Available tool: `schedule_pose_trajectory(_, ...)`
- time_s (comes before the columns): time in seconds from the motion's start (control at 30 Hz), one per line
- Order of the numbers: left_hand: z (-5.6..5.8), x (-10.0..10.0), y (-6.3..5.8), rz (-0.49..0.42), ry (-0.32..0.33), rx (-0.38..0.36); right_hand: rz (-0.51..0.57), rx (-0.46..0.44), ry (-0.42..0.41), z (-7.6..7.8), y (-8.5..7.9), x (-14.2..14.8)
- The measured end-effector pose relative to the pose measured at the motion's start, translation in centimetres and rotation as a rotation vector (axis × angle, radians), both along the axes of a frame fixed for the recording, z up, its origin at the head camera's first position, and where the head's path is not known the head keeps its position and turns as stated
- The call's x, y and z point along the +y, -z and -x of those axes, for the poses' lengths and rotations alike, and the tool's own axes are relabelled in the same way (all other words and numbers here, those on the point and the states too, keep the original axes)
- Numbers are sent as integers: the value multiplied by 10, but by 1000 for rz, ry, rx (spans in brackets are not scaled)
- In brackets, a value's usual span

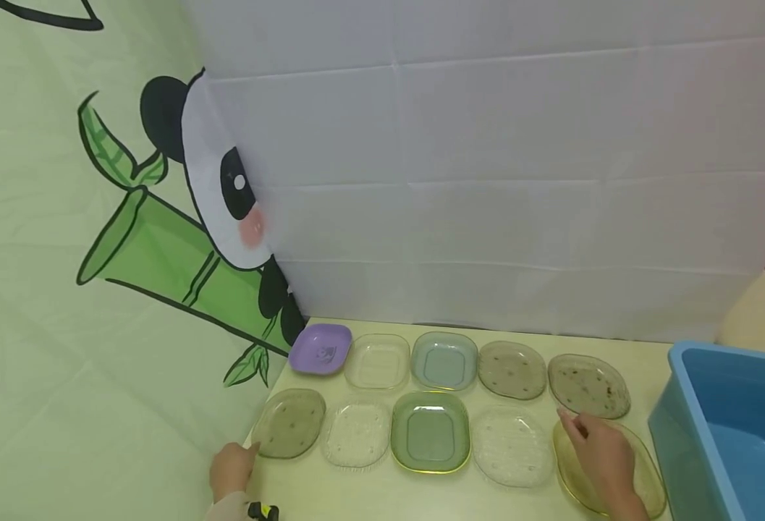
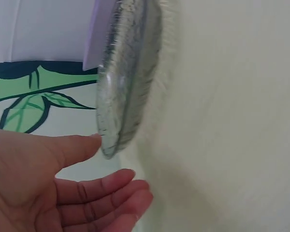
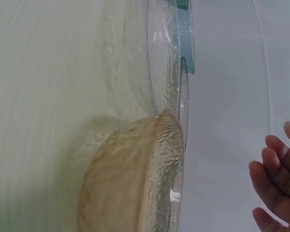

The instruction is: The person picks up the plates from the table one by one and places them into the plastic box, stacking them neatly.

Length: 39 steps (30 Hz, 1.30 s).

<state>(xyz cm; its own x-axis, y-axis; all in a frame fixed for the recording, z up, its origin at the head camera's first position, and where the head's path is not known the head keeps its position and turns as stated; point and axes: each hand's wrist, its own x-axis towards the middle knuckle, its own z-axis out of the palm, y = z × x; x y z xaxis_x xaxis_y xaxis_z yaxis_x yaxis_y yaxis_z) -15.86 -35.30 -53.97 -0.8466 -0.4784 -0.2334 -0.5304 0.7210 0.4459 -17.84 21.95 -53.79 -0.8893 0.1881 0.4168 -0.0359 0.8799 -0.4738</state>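
My left hand (image 1: 232, 469) is at the lower left corner of a grey-green translucent plate (image 1: 289, 424). In the left wrist view the thumb tip meets the plate's rim (image 2: 121, 106), while the loosely bent fingers (image 2: 101, 205) stay below it. Over an amber plate (image 1: 645, 474) at the front right hovers my right hand (image 1: 600, 456), hiding part of it. The right wrist view has that hand's fingers loosely bent, holding nothing, apart from the amber plate's edge (image 3: 150, 169). Between the hands, the front row has a clear plate (image 1: 356, 434), a green plate (image 1: 430, 432) and another clear plate (image 1: 512, 446).
Behind stands a second row: a purple plate (image 1: 320, 349), a clear plate (image 1: 377, 362), a blue-grey plate (image 1: 444, 360) and two spotted plates, one brownish (image 1: 512, 370). A blue tub (image 1: 688, 405) stands at the right. Hanging cloth (image 1: 486, 181) borders the table's back and left.
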Motion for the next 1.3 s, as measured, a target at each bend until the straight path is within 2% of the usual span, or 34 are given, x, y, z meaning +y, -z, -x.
schedule_pose_trajectory(0.17, 1, -2, 15, -71, 0, -11, 28, -43, 8, -2, 3, -1)
schedule_pose_trajectory(0.33, 5, -4, 25, -82, -18, 2, 37, -70, 7, -5, 5, 0)
schedule_pose_trajectory(0.47, 10, -5, 30, -69, 0, 43, 47, -111, 8, -7, 6, 1)
schedule_pose_trajectory(0.63, 9, -5, 33, -87, 1, 105, 66, -197, 9, -6, 4, 3)
schedule_pose_trajectory(0.9, 3, 0, 33, -113, -95, 182, 69, -246, -5, -4, 3, 4)
schedule_pose_trajectory(1.07, 0, 6, 28, -113, -165, 212, 77, -301, -6, -5, 1, 3)
schedule_pose_trajectory(1.13, 0, 8, 24, -106, -156, 223, 83, -316, -3, -6, 1, 2)
schedule_pose_trajectory(1.3, 4, 17, 12, -81, -74, 280, 85, -295, -1, -8, 0, 0)
